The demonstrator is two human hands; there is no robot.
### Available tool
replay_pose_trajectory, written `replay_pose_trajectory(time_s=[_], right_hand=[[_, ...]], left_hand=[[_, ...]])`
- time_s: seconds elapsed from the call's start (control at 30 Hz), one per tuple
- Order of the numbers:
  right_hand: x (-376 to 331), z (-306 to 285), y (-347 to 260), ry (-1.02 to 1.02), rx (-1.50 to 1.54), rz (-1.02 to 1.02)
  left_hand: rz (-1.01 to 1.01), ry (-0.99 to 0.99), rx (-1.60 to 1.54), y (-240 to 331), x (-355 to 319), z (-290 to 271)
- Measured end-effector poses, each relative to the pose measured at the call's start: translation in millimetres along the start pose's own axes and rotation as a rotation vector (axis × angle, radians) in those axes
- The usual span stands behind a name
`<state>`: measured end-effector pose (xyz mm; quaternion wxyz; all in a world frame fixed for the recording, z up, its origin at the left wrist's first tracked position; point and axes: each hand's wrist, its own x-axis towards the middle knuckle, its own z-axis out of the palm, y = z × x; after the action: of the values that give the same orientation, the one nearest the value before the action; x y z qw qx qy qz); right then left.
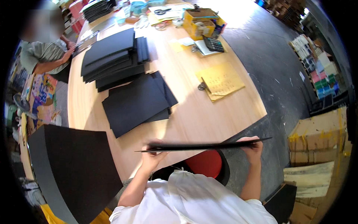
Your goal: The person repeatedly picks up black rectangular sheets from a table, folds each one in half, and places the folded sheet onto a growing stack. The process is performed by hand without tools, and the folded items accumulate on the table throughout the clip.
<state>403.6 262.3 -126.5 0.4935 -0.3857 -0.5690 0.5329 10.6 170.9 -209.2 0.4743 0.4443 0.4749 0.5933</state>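
A thin stack of black sheets (203,145), seen almost edge-on, spans the space between my hands in front of my body. My left hand (152,157) grips its left end, and my right hand (253,149) grips the right end; some fingers are hidden behind the sheets. Just beyond, loosely fanned black sheets (138,100) lie on the wooden table (186,115). Farther back stands a taller, uneven pile of black sheets (110,48). At my left is a big block of black sheets (80,168).
A yellow clipboard with paper (222,80), a calculator (213,44) and a yellow box (201,24) sit along the table's right side. A red-topped stool (205,164) stands below my hands. Cardboard boxes (317,138) are at right. A co-worker (48,56) stands at far left.
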Motion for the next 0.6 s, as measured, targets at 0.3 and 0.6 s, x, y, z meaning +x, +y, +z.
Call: replay_pose_trajectory(time_s=[0.3, 0.6], right_hand=[[12.1, 88.4, 101.8, -0.221, 0.06, 0.14], [21.8, 88.3, 115.0, -0.287, -0.043, 0.229]], left_hand=[[-0.02, 0.271, 0.076, -13.2, -32.4, -28.3], [0.011, 0.305, 0.148, -33.7, -40.4, -37.9]])
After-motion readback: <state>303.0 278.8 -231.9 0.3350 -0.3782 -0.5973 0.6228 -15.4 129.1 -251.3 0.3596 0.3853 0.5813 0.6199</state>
